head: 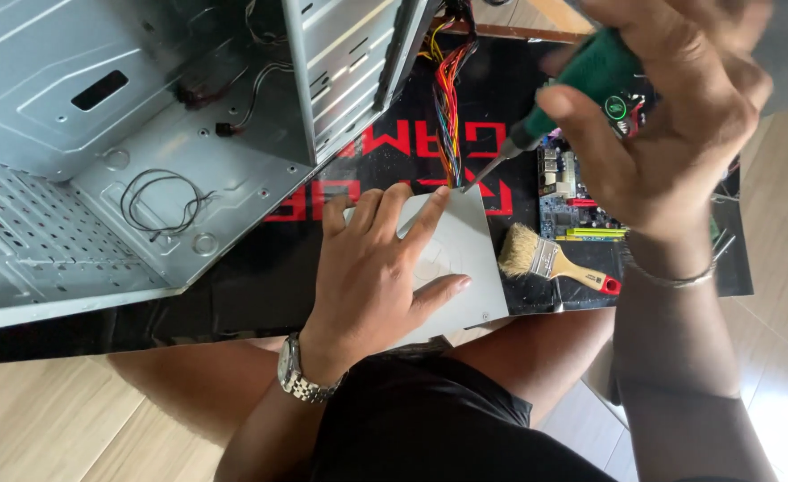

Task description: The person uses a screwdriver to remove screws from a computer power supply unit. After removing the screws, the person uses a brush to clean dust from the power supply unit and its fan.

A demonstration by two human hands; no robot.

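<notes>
My left hand [372, 268] lies flat with spread fingers on a grey metal drive box [465, 241] that rests on a black mat. My right hand [671, 134] grips the green handle of a screwdriver [555, 98]. Its shaft slants down to the left and the tip meets the box's far corner, right by my left fingertips. A watch sits on my left wrist and a thin bracelet on my right.
An open grey computer case [126, 152] with loose black wires lies at the left. A bundle of coloured cables [447, 98] hangs from it. A circuit board [572, 196] and a paint brush [550, 261] with a red-tipped wooden handle lie on the black mat [260, 277]. Wooden floor surrounds.
</notes>
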